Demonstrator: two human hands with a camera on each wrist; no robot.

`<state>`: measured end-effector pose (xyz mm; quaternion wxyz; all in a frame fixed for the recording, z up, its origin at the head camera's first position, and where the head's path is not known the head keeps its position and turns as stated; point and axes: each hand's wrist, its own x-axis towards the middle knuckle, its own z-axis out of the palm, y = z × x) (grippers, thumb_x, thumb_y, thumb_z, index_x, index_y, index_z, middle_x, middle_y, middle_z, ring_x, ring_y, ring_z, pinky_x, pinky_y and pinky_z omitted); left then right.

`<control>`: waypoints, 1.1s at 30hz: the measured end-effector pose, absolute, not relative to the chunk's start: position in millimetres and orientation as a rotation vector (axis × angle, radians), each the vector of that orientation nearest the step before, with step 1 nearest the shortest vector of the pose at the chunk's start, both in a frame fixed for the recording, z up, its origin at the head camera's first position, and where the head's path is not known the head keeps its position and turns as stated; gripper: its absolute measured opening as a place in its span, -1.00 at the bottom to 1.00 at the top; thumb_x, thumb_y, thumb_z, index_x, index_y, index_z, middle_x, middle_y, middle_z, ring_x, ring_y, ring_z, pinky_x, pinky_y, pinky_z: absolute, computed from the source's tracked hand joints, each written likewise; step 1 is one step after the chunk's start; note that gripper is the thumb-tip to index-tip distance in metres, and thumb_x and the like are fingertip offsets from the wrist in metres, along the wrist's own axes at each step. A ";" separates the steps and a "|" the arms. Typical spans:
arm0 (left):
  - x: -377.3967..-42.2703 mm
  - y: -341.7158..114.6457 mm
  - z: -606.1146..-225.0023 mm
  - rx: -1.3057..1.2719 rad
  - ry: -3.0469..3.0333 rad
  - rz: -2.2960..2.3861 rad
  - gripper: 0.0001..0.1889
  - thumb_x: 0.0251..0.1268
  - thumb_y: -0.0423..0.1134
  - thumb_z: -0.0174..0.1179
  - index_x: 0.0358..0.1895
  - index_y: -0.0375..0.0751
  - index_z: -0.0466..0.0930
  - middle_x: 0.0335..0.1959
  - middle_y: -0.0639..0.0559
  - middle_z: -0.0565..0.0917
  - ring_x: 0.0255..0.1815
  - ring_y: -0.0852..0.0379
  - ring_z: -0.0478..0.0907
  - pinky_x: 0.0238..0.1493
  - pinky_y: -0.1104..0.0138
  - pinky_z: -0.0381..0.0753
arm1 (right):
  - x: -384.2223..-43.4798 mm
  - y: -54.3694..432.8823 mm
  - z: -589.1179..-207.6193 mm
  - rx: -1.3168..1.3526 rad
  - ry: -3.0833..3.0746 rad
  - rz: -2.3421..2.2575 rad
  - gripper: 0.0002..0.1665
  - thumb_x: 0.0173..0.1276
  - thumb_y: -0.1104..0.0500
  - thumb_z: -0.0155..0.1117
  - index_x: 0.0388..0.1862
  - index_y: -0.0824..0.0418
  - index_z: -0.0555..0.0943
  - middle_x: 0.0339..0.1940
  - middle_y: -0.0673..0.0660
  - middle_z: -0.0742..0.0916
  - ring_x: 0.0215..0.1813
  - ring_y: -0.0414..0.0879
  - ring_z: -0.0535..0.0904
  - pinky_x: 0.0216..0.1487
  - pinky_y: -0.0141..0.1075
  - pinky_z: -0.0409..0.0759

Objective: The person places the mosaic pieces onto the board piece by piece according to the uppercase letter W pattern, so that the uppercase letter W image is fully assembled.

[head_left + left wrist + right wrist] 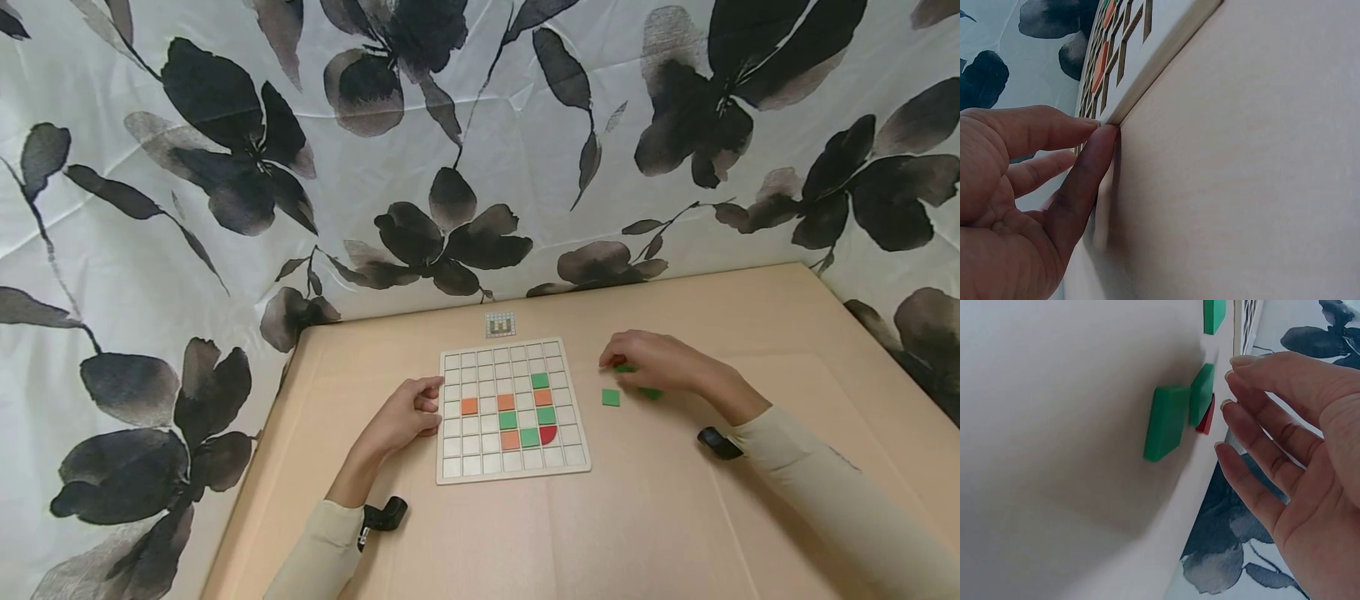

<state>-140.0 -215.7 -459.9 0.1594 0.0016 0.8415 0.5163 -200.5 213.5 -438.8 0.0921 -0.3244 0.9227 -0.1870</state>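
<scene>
A pale square grid board (461,468) lies on the table with green, orange and red tiles in some cells. At its left edge my left hand (405,414) pinches the rim between thumb and finger, also seen close in the left wrist view. My right hand (660,360) hovers over loose green tiles to the right of the board, its fingers loosely bent with nothing between them. One green tile (611,397) lies in plain sight; others are partly under the hand. The right wrist view shows a green tile (1166,422) and a red piece (1207,419) behind another green tile (1202,394).
Behind the board lies a small card (500,324) with a grid pattern. The light wooden table (637,525) ends at a white curtain (525,125) with dark flowers. A black camera (386,514) sits on the left wrist, another (718,443) on the right.
</scene>
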 end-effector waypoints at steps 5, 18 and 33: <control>-139.8 -215.0 -458.4 -0.002 2.411 1.465 -0.27 0.20 -0.66 0.26 0.49 -0.29 0.35 0.04 -0.17 0.38 -0.10 0.04 0.39 -0.30 0.28 0.72 | -201.7 220.7 -439.8 -0.999 2.739 -0.562 -0.74 0.23 0.29 0.50 -0.09 0.10 0.75 -0.10 -0.05 0.71 -0.02 -0.09 0.62 0.05 -0.03 0.65; -139.4 -214.4 -458.7 -0.005 2.421 1.459 -0.27 0.21 -0.66 0.25 0.49 -0.28 0.35 0.05 -0.17 0.37 -0.08 0.02 0.40 -0.29 0.27 0.72 | -198.8 233.7 -445.5 -1.014 2.761 -0.522 -0.69 0.17 0.32 0.51 -0.08 0.13 0.75 -0.10 -0.04 0.68 -0.02 -0.08 0.63 -0.02 -0.06 0.66; -139.3 -214.9 -458.3 -0.014 2.398 1.485 -0.27 0.19 -0.68 0.24 0.47 -0.28 0.36 0.04 -0.16 0.37 -0.11 0.04 0.40 -0.31 0.28 0.70 | -197.4 231.0 -444.9 -0.987 2.800 -0.445 -0.70 0.17 0.18 0.54 -0.09 0.07 0.78 -0.21 -0.10 0.65 -0.10 -0.12 0.55 -0.17 -0.18 0.61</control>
